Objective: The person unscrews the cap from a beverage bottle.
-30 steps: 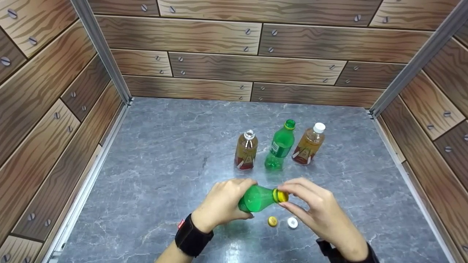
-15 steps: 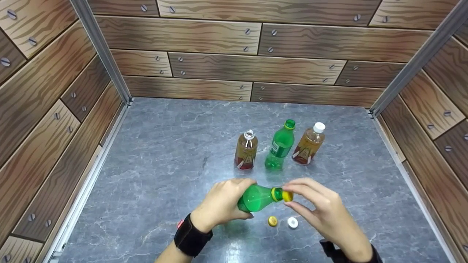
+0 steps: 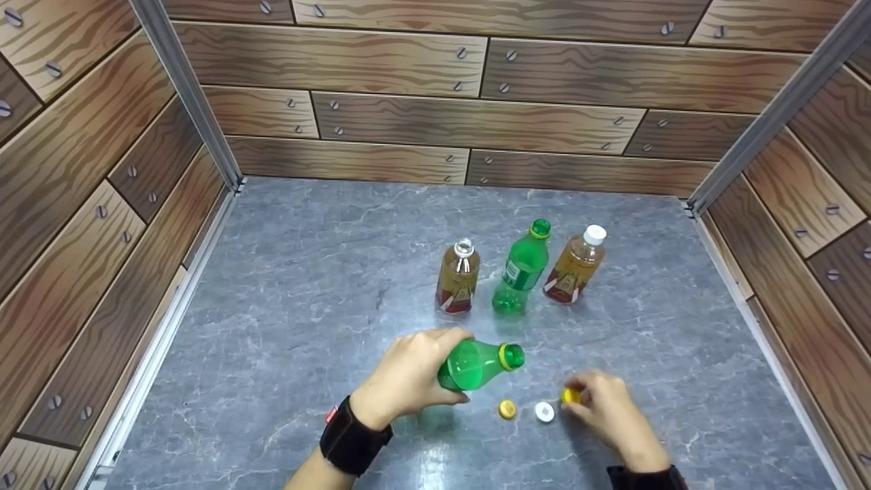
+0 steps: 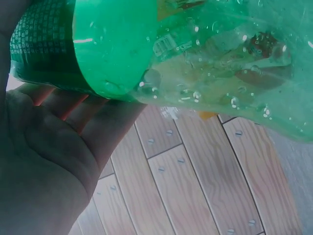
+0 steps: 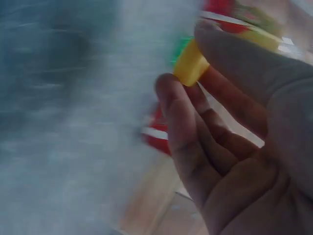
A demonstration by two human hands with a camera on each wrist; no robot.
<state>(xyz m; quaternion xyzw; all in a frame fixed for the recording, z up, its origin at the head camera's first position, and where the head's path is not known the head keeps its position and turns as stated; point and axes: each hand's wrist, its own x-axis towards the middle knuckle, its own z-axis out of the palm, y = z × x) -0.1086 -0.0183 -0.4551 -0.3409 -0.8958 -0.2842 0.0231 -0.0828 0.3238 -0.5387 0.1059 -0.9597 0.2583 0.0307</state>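
Observation:
My left hand (image 3: 416,373) grips a green plastic bottle (image 3: 474,365) round its body, tilted with its uncapped mouth pointing right. Liquid and bubbles show through the bottle wall (image 4: 210,73) in the left wrist view. Between thumb and fingers, my right hand (image 3: 607,410) pinches a yellow bottle cap (image 3: 570,395) just right of the loose caps. The same cap (image 5: 190,63) is plain in the right wrist view. On the tabletop lie another yellow cap (image 3: 507,409) and a white cap (image 3: 544,412), side by side below the bottle's neck.
Behind the hands stand an uncapped amber drink bottle (image 3: 458,279), an uncapped green bottle (image 3: 521,269) and an amber bottle with a white cap (image 3: 576,265). Wood-patterned walls (image 3: 381,122) close in the grey marbled tabletop (image 3: 306,272) at the back and sides.
The yellow cap has come off the held green bottle. My right hand has carried it down and right, beside the white cap. My left hand keeps the bottle nearly in place.

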